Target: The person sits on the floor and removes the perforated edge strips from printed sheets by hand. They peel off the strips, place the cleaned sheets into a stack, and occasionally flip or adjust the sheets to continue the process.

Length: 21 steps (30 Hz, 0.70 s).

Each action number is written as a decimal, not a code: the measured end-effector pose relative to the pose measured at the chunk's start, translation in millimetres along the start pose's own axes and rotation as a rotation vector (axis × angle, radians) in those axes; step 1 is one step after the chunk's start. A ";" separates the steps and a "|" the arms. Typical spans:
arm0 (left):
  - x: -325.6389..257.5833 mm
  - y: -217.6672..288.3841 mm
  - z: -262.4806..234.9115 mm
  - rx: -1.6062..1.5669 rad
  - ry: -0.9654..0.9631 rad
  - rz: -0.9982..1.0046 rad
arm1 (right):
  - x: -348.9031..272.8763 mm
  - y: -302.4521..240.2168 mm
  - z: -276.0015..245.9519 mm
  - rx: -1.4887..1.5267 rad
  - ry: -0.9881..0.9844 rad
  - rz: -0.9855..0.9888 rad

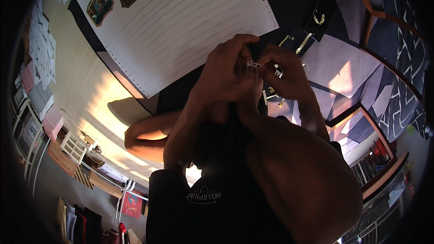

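Both hands meet above a dark table. The left hand curls nearly closed, its fingertips pinching a small white piece; the right hand, fingers bent narrow, grips the same piece from the other side. Several yellowish strips lie scattered just beyond. One large white ruled sheet carries two badge-shaped stickers.
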State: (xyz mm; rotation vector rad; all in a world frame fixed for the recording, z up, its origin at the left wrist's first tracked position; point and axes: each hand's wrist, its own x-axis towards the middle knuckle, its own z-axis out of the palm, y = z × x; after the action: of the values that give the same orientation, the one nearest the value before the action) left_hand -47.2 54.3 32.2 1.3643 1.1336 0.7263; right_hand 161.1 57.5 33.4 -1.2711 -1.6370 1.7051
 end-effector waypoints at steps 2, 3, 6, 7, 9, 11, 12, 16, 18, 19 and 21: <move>0.1 -0.9 3.6 0.105 0.065 0.053 | -2.8 10.0 8.8 0.090 0.149 0.039; 0.5 0.0 6.6 0.162 0.119 0.098 | -3.7 13.7 11.9 0.135 0.224 0.059; 4.7 0.3 11.5 0.200 0.187 0.150 | -2.6 15.9 10.6 0.319 0.300 0.229; 6.6 -0.1 12.6 0.190 0.193 0.154 | -3.1 21.1 9.8 0.401 0.305 0.260; 8.4 -1.0 15.7 0.122 0.215 0.090 | -5.4 36.0 9.1 0.569 0.316 0.320; 11.6 -7.2 17.8 0.101 0.264 0.084 | -4.7 41.6 10.2 0.846 0.307 0.293; 15.9 -16.7 19.0 0.114 0.302 0.114 | -3.8 44.0 10.3 0.983 0.303 0.274; 36.3 -40.5 24.5 0.238 0.381 0.184 | 5.8 63.5 6.3 1.373 0.288 0.231; 48.6 -52.6 29.1 0.331 0.378 0.227 | 14.7 79.9 3.4 1.479 0.267 0.235; 55.2 -57.7 30.7 0.375 0.373 0.249 | 17.4 86.7 1.4 1.493 0.232 0.196; 66.6 -65.9 29.7 0.505 0.344 0.276 | 24.1 96.7 -4.4 1.524 0.158 0.118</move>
State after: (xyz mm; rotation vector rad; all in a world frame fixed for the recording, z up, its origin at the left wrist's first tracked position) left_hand -11.0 96.1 -49.1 1.8970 1.4833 0.9385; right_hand 179.3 61.3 -64.6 -0.6095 0.0977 2.0237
